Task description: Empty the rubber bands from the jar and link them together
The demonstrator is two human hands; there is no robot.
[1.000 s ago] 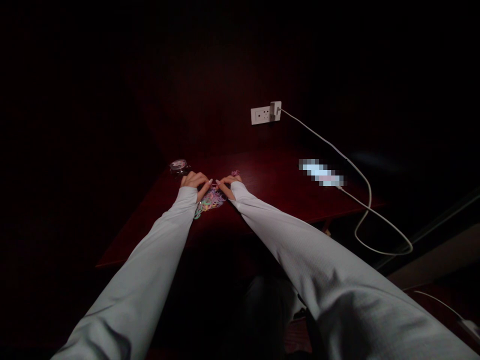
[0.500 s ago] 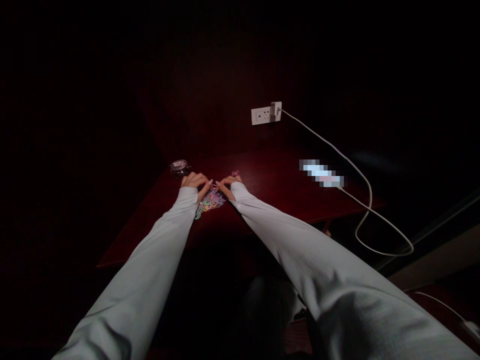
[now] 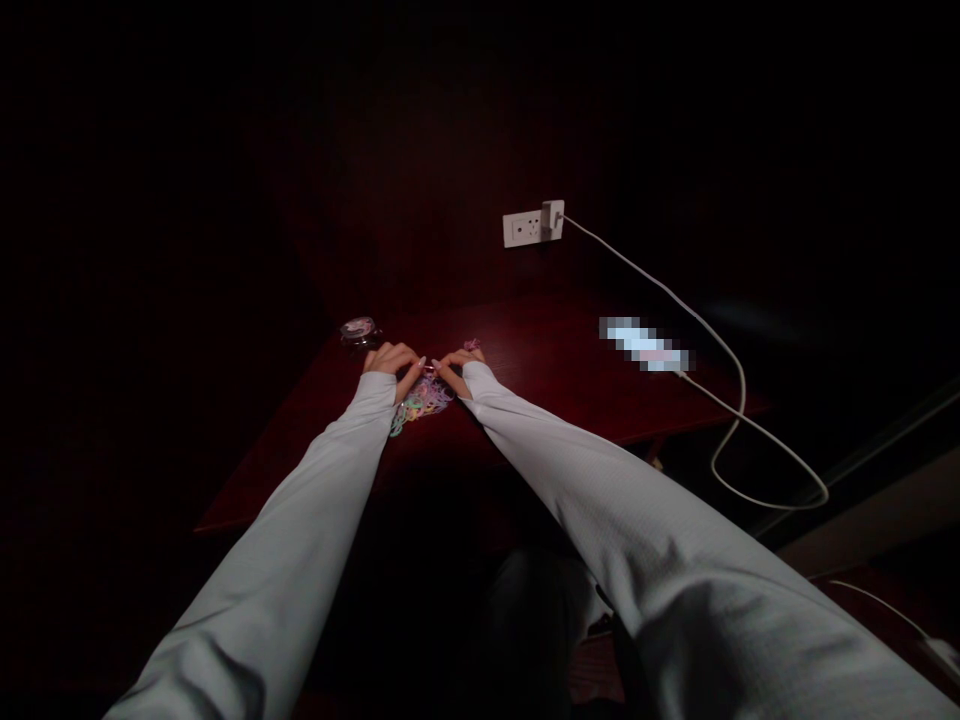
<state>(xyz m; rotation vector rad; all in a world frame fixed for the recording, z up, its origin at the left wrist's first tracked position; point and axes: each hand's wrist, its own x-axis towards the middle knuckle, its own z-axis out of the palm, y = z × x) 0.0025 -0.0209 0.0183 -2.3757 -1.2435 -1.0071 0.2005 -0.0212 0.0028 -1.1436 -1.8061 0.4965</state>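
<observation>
My left hand [image 3: 393, 361] and my right hand [image 3: 457, 368] meet over the table, thumbs and fingers pinched close together. Between the fingertips runs a thin pale-pink hair tie [image 3: 429, 368], one end in each hand. Just below them lies a loose heap of thin, coloured hair ties [image 3: 424, 399] in mint, yellow, pink and lilac. The heap is partly covered by my hands and left cuff. A small dark-pink bunch of hair ties [image 3: 472, 345] shows behind my right hand. To the far left of my hands sits a clear round container [image 3: 359, 331] with a pinkish top.
The dark red table [image 3: 540, 370] reaches the back wall. A white socket [image 3: 523, 229] there holds a charger [image 3: 553, 215]. Its white cable [image 3: 645, 275] runs to a blurred-out bright device [image 3: 643, 345] at the right and loops over the table's right edge.
Both hands keep nearly the same place, pinching the thin hair tie between them; its shape at the fingertips differs slightly. The view has shifted a touch.
</observation>
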